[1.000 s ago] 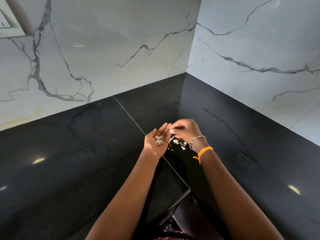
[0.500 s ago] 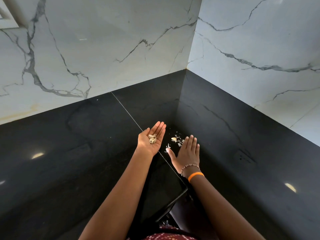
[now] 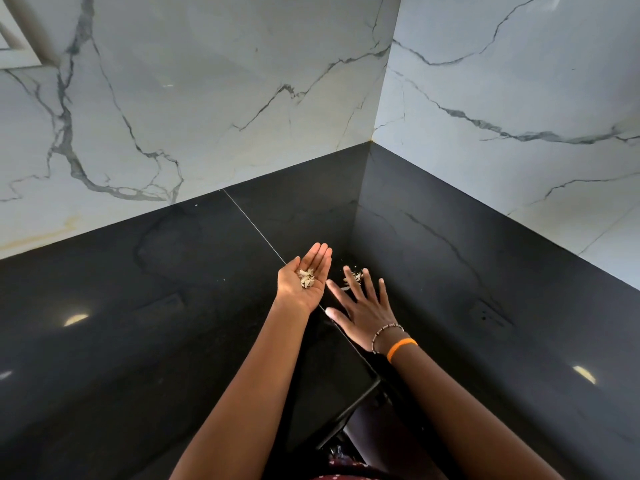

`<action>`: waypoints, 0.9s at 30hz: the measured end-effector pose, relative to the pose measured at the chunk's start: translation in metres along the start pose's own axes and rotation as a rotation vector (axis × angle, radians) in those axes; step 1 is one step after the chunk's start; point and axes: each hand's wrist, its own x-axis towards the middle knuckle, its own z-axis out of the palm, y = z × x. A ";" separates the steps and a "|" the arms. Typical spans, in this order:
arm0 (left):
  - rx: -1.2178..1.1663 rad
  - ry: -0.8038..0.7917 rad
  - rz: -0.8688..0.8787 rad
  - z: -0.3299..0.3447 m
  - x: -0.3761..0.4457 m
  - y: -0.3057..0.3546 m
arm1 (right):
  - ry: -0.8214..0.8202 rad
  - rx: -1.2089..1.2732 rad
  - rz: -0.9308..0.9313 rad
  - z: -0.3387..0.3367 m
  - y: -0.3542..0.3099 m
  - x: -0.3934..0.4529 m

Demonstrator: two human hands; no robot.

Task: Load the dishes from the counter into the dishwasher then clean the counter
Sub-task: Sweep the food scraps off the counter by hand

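Observation:
My left hand (image 3: 307,280) is held palm up above the black counter (image 3: 145,323), cupped around a small pile of pale crumbs (image 3: 306,277). My right hand (image 3: 363,306) lies flat, palm down, fingers spread, on the counter just right of the left hand. More pale scraps (image 3: 353,276) lie on the counter by the right fingertips, partly hidden by them. No dishes and no dishwasher are in view.
The glossy black counter runs into a corner under white marble walls (image 3: 207,109). A thin seam (image 3: 256,226) crosses the counter toward my hands. The inner counter edge (image 3: 349,410) is just below my forearms. A tiny speck (image 3: 196,205) lies near the back wall.
My right hand left the pinching spot next to the left palm, opened flat and settled on the counter near the scraps, fingers spreading wider. The left hand stayed cupped with its crumbs.

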 end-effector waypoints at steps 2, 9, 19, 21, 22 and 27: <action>0.009 -0.002 -0.008 0.001 -0.001 -0.003 | 0.008 -0.002 0.074 -0.004 0.001 0.011; 0.028 0.015 -0.009 0.003 0.000 -0.006 | 0.028 -0.033 0.043 -0.015 -0.003 0.020; 0.034 0.013 -0.031 0.006 -0.001 -0.010 | 0.156 -0.079 -0.080 -0.027 0.009 0.014; 0.036 0.009 -0.030 0.006 -0.002 -0.010 | 0.168 -0.075 -0.046 -0.032 0.004 0.017; 0.036 0.008 -0.028 0.006 -0.003 -0.010 | 0.169 -0.065 -0.016 -0.034 0.002 0.018; 0.024 0.007 -0.011 0.005 -0.005 -0.008 | 0.134 -0.108 0.055 -0.045 -0.006 0.026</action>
